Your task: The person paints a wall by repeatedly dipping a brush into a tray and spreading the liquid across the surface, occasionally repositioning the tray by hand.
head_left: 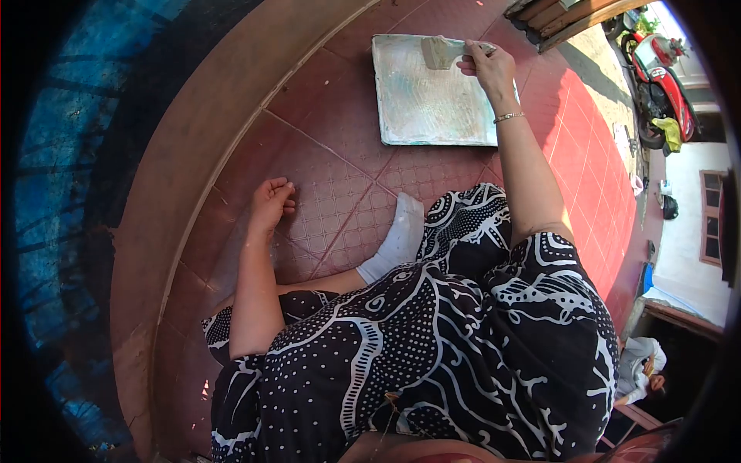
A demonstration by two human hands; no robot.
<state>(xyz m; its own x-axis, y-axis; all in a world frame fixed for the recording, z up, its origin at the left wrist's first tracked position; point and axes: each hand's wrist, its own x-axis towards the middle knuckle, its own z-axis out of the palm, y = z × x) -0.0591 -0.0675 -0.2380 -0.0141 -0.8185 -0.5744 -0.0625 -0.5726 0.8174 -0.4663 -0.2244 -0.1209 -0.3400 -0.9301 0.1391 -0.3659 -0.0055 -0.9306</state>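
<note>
My right hand is closed round the handle of a flat, wide paintbrush. The brush's pale bristle end overlaps the far edge of a whitish square tray, streaked with faint green and pink smears. This tray lies on the red tiled floor ahead of me. Resting over the floor to the left, my left hand holds nothing, its fingers loosely bent and a little apart. Between my hands and body, a white-socked foot sticks out from my black-and-white patterned clothing.
A low ledge curves along the left, with a dark blue surface beyond it. At the far right stand a red motorbike and a white wall with a window. Another person is at the lower right.
</note>
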